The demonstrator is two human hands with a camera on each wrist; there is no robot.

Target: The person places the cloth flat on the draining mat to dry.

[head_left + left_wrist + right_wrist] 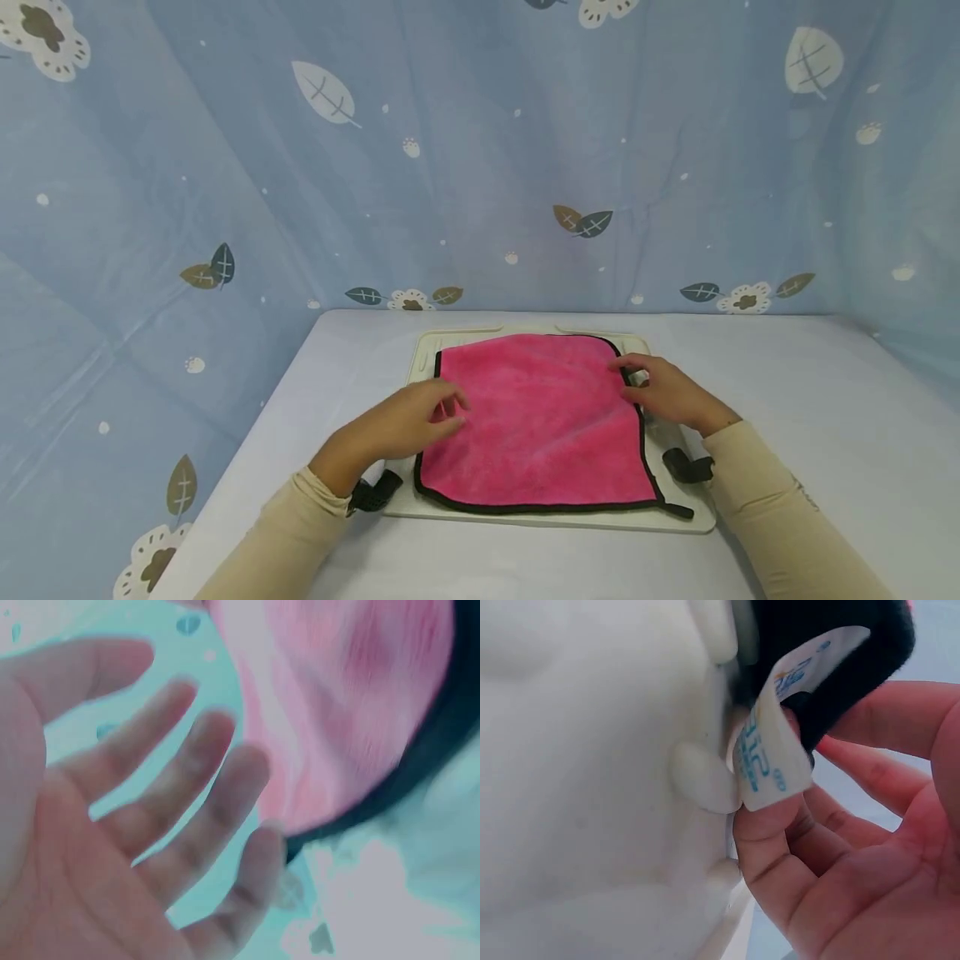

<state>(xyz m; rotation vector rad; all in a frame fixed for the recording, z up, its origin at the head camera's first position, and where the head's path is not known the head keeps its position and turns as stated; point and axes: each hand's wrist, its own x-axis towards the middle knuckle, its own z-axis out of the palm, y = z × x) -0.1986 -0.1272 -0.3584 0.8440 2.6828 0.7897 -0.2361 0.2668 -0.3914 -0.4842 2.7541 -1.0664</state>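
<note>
A bright pink cloth [532,425] with black edging lies spread over a cream board [555,521], its surface slightly wrinkled. Over the cloth's left edge hovers my left hand [420,417]; in the left wrist view its fingers [214,780] are spread, bent loosely, with nothing between them. At the cloth's right edge, my right hand [667,392] grips the border. Close up in the right wrist view, its fingers [769,847] curl round the black edging [855,697], beside a white printed tag [772,757]. Rounded bumps on the board touch or nearly touch a fingertip.
The board rests on a white-covered table [810,433]. Behind and to the left hangs a blue curtain [480,150] with leaf and flower prints. Black straps [686,467] sit at both wrists, below the beige sleeves [780,508]. A short black loop [678,510] sticks out at the cloth's near right corner.
</note>
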